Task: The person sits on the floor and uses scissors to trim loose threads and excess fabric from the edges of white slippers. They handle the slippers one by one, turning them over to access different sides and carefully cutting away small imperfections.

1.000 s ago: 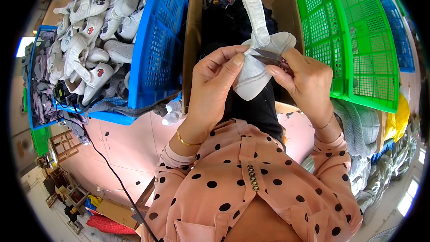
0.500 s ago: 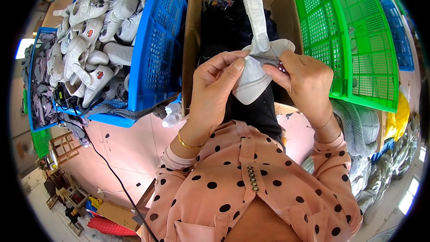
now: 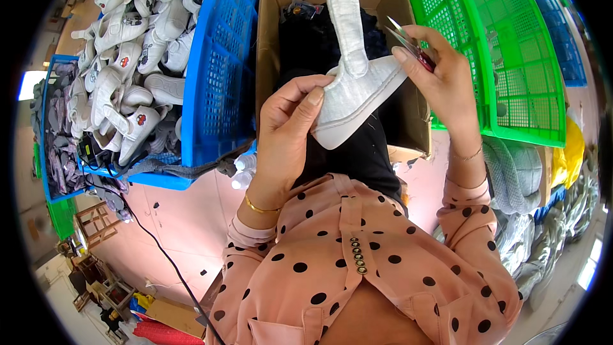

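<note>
A white shoe point(image 3: 357, 96) with a long upright strap is held over the cardboard box in front of me. My left hand point(image 3: 287, 131) pinches the shoe's near left end between thumb and fingers. In my right hand point(image 3: 444, 76) is a pair of small thread snips point(image 3: 415, 48), their two pointed blades apart and aimed up and left. The fingers of that hand lie close by the shoe's right end; whether they also grip it I cannot tell.
On the left, a blue crate point(image 3: 220, 76) is heaped with white shoes point(image 3: 131, 45). The cardboard box point(image 3: 412, 99) holds dark material. At right stand green crates point(image 3: 523, 83) beside grey padded fabric point(image 3: 507, 172). A black cable point(image 3: 159, 243) runs down the left; clear bottles point(image 3: 244, 169) stand near the box.
The snips have come away from the shoe, up and to the right, with my right hand. The shoe has turned so its side and sole edge show.
</note>
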Tool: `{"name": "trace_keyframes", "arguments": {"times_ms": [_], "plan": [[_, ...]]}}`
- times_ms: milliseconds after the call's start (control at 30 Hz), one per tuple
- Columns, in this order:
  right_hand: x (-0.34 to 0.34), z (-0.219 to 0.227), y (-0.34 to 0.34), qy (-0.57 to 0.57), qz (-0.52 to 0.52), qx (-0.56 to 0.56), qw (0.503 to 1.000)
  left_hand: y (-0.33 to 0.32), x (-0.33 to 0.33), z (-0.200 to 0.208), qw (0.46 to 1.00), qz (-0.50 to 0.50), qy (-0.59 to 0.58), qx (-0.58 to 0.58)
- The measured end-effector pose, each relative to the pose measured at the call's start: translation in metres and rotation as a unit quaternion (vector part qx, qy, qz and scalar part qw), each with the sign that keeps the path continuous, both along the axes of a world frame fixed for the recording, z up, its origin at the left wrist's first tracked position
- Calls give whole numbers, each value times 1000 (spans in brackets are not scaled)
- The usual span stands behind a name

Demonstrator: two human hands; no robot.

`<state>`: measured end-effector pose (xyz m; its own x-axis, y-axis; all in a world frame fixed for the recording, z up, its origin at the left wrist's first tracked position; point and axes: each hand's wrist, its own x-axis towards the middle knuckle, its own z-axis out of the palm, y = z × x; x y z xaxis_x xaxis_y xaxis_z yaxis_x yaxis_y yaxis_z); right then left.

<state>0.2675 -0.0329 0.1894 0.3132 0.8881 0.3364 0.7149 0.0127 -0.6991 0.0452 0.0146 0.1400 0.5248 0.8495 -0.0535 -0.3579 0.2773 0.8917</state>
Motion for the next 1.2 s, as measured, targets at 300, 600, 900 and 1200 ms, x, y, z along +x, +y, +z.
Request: {"name": "trace_keyframes", "arguments": {"times_ms": [300,600,900,1200], "plan": [[20,-16,-12,304,124,-142,934,11,-5,-6,992,-7,-118,-35],[13,-28,-10,408,107,-156,893,13,1,-11,994,32,-102,31],[-2,-36,2,458,97,-158,870,15,1,-10,969,91,18,228],[-6,-36,14,219,101,-7,970,12,5,14,940,48,229,247]]}}
